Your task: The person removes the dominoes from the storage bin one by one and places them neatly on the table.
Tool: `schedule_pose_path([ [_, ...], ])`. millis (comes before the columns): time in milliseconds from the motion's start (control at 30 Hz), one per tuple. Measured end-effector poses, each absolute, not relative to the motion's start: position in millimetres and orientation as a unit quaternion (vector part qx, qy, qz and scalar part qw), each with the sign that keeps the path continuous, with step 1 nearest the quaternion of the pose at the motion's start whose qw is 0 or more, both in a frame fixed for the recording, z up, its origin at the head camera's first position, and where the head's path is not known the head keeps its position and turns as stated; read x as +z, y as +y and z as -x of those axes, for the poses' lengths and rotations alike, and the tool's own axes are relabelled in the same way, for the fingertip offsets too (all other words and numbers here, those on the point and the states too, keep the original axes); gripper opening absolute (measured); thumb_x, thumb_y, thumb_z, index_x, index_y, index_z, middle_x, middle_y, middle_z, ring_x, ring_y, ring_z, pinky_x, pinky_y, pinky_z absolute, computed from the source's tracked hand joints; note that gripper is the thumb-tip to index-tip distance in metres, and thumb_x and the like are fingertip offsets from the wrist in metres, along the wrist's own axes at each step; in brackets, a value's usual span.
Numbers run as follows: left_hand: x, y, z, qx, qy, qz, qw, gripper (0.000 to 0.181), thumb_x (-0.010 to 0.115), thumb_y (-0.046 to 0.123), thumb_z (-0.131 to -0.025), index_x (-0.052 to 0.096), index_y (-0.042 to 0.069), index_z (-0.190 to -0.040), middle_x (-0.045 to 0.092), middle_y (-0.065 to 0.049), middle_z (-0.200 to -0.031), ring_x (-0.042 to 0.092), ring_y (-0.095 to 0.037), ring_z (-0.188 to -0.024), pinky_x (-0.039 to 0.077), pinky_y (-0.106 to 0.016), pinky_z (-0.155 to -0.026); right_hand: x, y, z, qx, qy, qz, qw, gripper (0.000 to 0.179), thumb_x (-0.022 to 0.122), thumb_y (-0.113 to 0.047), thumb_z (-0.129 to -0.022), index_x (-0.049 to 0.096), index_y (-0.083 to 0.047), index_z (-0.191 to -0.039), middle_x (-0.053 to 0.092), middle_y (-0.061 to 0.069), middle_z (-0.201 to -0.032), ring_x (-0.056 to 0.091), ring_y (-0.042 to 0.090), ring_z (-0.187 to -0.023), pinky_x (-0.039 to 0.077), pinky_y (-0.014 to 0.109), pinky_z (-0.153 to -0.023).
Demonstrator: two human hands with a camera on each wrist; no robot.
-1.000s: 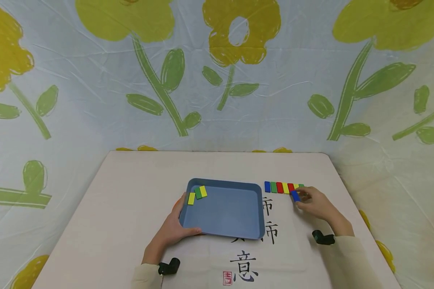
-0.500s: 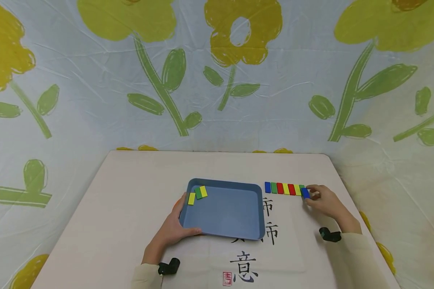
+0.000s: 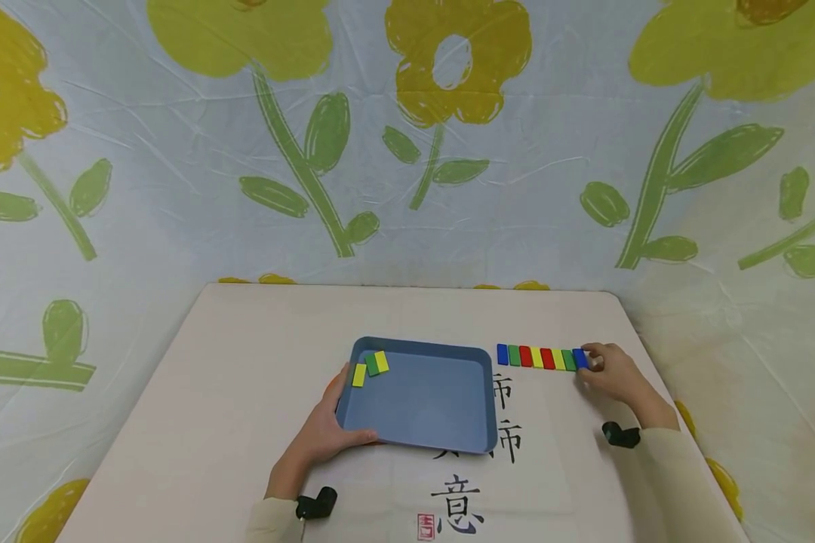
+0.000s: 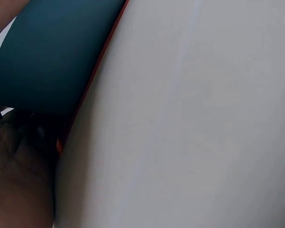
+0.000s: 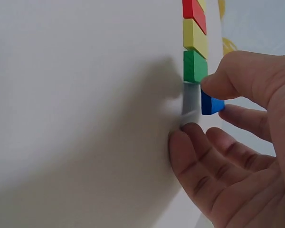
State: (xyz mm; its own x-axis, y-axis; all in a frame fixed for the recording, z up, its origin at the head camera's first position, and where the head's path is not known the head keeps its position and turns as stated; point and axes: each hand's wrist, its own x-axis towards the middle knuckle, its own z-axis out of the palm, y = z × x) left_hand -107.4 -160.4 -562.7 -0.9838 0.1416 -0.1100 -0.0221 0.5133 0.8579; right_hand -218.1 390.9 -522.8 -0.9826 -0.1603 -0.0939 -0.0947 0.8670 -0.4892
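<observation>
Cream sleeves (image 3: 684, 483) meet black wrist cameras (image 3: 621, 435), one seemingly with a cable (image 3: 302, 529).

We spread our left grip (image 3: 319, 432), thumb (image 3: 360, 437) apart from fingers (image 3: 339, 382), and pinch with our right grip (image 3: 614, 373), whose lower fingers (image 5: 183, 154) bend inward.

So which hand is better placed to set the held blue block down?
Probably the right hand: its fingers pinch the blue block by the end of the block row, while the left hand grips the tray.

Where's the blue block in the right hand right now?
In the head view, the blue block is right of the blue-grey tray, pinched by the right hand beside the rightmost green block.
</observation>
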Motion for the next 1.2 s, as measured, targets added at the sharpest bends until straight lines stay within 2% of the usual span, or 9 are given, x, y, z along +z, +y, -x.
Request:
schedule_pose_path([
  [200,-563,-160,107,0.492,0.866,-0.033,0.087,0.131,0.093,0.054,-0.067,0.008,0.04,-0.165,0.015,0.001,-0.173,0.023,-0.033,-0.157,0.03,-0.066,-0.118,-525,394,222,-0.233,0.968,0.066,0.071,0.053,0.073,-0.016,-0.089,0.057,0.012,-0.131,0.055,0.035,-0.116,0.064,0.04,-0.096,0.058,0.052,-0.08],
  [567,-565,-160,108,0.49,0.867,-0.037,0.078,0.13,0.093,0.052,-0.068,0.009,0.037,-0.166,0.016,0.0,-0.173,0.025,-0.034,-0.156,0.03,-0.067,-0.117,-525,392,224,-0.225,0.969,0.069,0.078,0.052,0.074,-0.014,-0.086,0.058,0.015,-0.126,0.054,0.037,-0.113,0.063,0.039,-0.093,0.056,0.05,-0.078],
  [900,-562,-160,107,0.484,0.87,-0.031,0.089,0.131,0.093,0.053,-0.068,0.008,0.036,-0.166,0.018,-0.004,-0.173,0.026,-0.036,-0.155,0.031,-0.067,-0.117,-520,388,223,-0.232,0.967,0.071,0.082,0.061,0.074,-0.018,-0.087,0.053,0.013,-0.135,0.052,0.041,-0.122,0.062,0.044,-0.1,0.056,0.056,-0.083],
  [1100,-561,-160,107,0.483,0.871,-0.033,0.086,0.131,0.093,0.052,-0.068,0.008,0.034,-0.167,0.018,-0.005,-0.172,0.026,-0.036,-0.155,0.031,-0.066,-0.117,-510,365,227,-0.254,0.96,0.098,0.064,0.062,0.074,-0.017,-0.091,0.051,0.011,-0.141,0.052,0.038,-0.127,0.064,0.036,-0.093,0.055,0.043,-0.075],
  [1200,-562,-160,107,0.485,0.87,-0.033,0.084,0.132,0.093,0.053,-0.068,0.008,0.035,-0.167,0.018,-0.004,-0.173,0.026,-0.035,-0.156,0.031,-0.066,-0.117,-503,345,231,-0.256,0.959,0.108,0.061,0.061,0.073,-0.02,-0.093,0.051,0.009,-0.142,0.051,0.037,-0.132,0.063,0.036,-0.097,0.056,0.044,-0.077],
])
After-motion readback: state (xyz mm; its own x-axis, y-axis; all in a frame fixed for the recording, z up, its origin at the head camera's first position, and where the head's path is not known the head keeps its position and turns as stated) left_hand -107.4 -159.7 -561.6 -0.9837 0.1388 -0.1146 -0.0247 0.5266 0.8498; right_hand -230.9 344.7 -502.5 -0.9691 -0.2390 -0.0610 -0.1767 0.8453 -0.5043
